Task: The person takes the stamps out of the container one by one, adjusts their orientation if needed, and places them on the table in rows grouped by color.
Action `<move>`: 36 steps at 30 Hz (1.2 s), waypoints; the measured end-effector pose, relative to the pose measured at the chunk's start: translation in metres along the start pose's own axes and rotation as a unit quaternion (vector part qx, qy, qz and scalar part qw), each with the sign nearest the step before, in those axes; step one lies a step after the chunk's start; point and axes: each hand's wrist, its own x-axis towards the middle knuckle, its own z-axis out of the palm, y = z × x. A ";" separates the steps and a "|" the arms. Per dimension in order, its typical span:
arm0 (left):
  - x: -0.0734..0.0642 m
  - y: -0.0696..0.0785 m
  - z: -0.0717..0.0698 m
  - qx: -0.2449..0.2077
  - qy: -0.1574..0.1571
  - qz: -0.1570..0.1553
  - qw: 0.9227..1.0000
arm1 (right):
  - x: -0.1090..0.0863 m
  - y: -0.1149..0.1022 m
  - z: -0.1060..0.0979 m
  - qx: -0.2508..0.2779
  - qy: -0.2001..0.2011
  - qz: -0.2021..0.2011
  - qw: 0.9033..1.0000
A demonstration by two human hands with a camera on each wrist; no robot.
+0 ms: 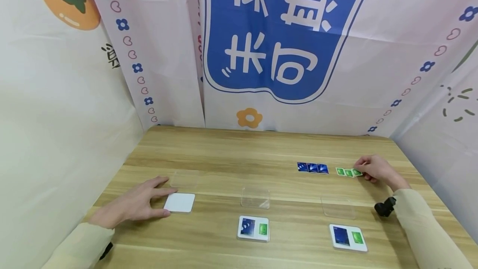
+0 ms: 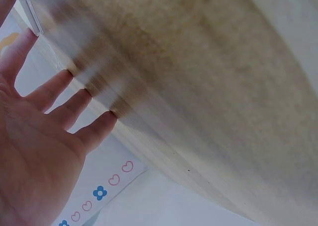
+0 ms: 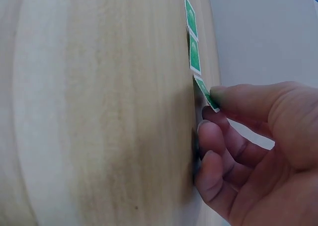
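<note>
My right hand (image 1: 377, 168) pinches the end of a small green stamp-like card (image 3: 206, 94) between thumb and fingers. This card tilts up from the wood, at the right end of a row with two more green cards (image 1: 344, 172). On the left, my left hand (image 1: 139, 199) spreads its fingers, with thumb and index fingertip touching the left edges of a blank white rectangular block (image 1: 180, 202). In the left wrist view, the other fingertips (image 2: 110, 115) rest on the table, and only a sliver of the white block (image 2: 31, 10) shows.
A row of blue stamp-like cards (image 1: 313, 168) lies left of the green ones. Two white blocks, middle (image 1: 253, 238) and right (image 1: 349, 245), each bear one blue and one green card. Clear plates (image 1: 255, 198) lie behind the blocks. Printed cloth (image 1: 175, 107) hangs behind the table (image 1: 224, 148).
</note>
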 end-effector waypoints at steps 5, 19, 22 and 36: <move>0.000 0.000 -0.001 -0.002 -0.006 -0.010 1.000 | -0.001 -0.001 -0.001 -0.003 0.002 -0.002 1.000; -0.002 0.003 -0.004 0.001 -0.011 -0.014 1.000 | -0.006 0.002 0.000 -0.002 0.004 -0.008 1.000; -0.001 0.003 -0.004 0.001 -0.010 -0.015 1.000 | -0.006 0.002 0.001 -0.004 0.003 -0.009 1.000; -0.001 0.001 -0.002 0.000 -0.002 -0.005 1.000 | -0.005 0.003 0.004 -0.007 0.009 -0.004 1.000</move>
